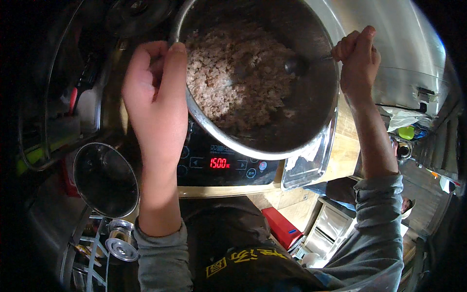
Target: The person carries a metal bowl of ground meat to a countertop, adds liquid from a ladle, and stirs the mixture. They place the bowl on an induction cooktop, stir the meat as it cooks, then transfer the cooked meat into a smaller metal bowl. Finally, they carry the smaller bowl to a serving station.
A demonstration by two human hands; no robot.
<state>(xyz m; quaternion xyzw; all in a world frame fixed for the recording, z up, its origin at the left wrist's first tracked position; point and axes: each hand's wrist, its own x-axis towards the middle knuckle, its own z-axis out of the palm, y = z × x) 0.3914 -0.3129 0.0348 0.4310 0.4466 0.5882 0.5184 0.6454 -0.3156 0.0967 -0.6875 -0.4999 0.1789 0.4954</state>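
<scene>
A large steel pot [233, 149] stands tilted over a black induction cooker [222, 175], whose display shows lit red digits. Pale brown crumbly food, looking like minced meat [219, 87], covers the pot's bottom, brightest at the left. My left hand [157, 84] grips the pot's left rim, thumb over the edge. At the right rim, my right hand [359, 54] is closed around the handle of a utensil. Its dark rounded end [295, 66] reaches into the food; shadow hides its exact shape.
A clear plastic tray or lid [306, 173] lies right of the cooker on a wooden surface [346, 146]. An empty-looking metal pot [105, 179] stands at left, above a lidded metal canister [122, 248]. A red box [281, 226] sits below. Another person [406, 206] is at lower right.
</scene>
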